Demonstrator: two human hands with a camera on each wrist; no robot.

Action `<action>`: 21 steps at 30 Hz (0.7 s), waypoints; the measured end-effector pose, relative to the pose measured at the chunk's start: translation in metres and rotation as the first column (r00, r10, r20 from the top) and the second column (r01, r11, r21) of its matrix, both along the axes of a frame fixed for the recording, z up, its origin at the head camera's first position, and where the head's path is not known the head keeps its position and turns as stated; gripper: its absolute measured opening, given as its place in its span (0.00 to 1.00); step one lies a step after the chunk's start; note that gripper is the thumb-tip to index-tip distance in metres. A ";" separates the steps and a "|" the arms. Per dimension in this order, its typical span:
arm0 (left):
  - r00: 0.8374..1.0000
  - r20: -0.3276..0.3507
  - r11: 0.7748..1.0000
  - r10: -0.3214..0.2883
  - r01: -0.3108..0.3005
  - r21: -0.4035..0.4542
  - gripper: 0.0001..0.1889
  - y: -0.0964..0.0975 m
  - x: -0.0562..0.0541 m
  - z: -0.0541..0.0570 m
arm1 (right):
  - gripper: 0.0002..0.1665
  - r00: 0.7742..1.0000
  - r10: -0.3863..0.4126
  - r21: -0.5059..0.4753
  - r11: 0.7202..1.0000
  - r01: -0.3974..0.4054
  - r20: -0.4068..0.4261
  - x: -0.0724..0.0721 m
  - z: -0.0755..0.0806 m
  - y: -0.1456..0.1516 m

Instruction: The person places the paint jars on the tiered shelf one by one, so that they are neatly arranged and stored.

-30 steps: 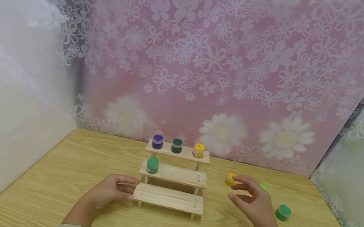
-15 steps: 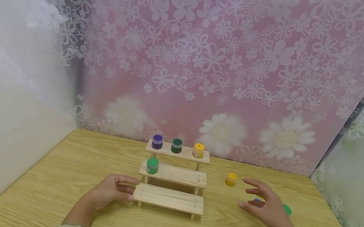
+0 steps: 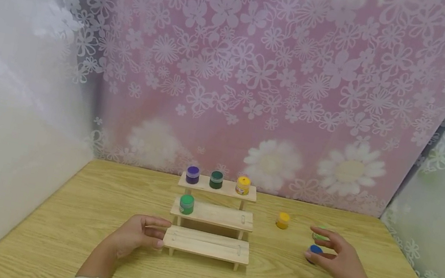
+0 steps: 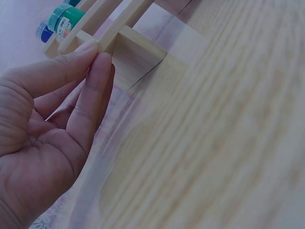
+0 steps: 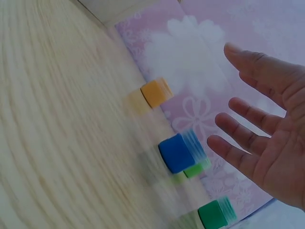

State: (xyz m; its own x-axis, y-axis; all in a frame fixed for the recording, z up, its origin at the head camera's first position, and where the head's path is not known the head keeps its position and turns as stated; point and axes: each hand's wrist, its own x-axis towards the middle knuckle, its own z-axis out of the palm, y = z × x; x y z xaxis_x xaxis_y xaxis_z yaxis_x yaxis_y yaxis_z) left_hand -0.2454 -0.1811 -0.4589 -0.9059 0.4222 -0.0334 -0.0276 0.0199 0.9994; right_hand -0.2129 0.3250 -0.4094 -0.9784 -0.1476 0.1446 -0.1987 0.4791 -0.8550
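Note:
A three-tier wooden display stand point(image 3: 207, 244) stands mid-table. My left hand point(image 3: 136, 235) pinches the left end of its lowest step; in the left wrist view the thumb and fingertips point(image 4: 99, 64) meet at the board's corner. My right hand point(image 3: 339, 263) hovers over the right side, fingers spread and holding nothing. Right by its thumb is a blue paint jar point(image 3: 314, 252), partly covered in the head view. Behind the fingers sits a light green paint jar point(image 5: 195, 169), mostly hidden. The right wrist view also shows a green paint jar point(image 5: 217, 213), which the hand hides from the head camera.
The top step bears a purple jar point(image 3: 192, 175), a dark green jar point(image 3: 216, 179) and a yellow jar point(image 3: 243, 185). On the middle step's left is a green jar point(image 3: 186, 205). A yellow-orange jar point(image 3: 282, 220) stands on the table right of the stand. Flowered cloth hangs behind.
My right hand has moved right and slightly down, away from the yellow-orange jar to the blue jar, uncovering the former. The left hand and the stand stay where they were.

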 end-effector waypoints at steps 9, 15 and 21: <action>1.000 -0.002 1.000 0.007 -0.007 -0.002 0.29 0.001 0.001 0.000 | 0.41 0.998 -0.027 0.038 0.999 0.025 0.056 -0.002 -0.009 0.010; 1.000 0.002 1.000 0.014 -0.014 -0.007 0.29 0.001 0.001 0.001 | 0.41 0.998 -0.022 0.045 0.999 0.020 0.053 -0.005 -0.017 0.013; 1.000 0.001 1.000 0.009 -0.009 -0.008 0.29 0.001 0.002 0.001 | 0.46 0.996 -0.010 0.042 0.999 0.007 0.083 -0.009 -0.026 0.015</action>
